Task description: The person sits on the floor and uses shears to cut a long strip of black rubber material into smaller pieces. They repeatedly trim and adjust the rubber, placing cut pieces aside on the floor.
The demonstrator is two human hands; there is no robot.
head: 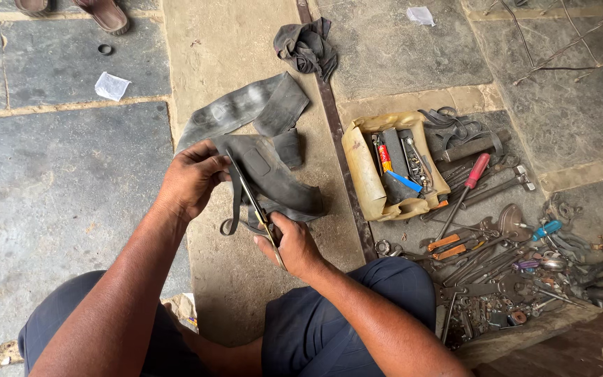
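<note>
Your left hand (pixel 191 178) grips the edge of a flat black rubber inner-tube piece (pixel 273 178), fingers closed on it, holding it up over the stone floor (pixel 71 209) in front of your knees. Your right hand (pixel 293 246) is closed around the handles of a pair of metal scissors (pixel 256 206), whose long blades run up across the rubber toward your left hand. A longer strip of the same rubber trails away behind it on the floor. Just to your right sits a cut-open yellowish plastic can (pixel 361 171) holding small tools, and beyond it lies a spread of wrenches, pliers and a red-handled screwdriver (pixel 470 180). A dark crumpled rag (pixel 307 45) lies farther off.
</note>
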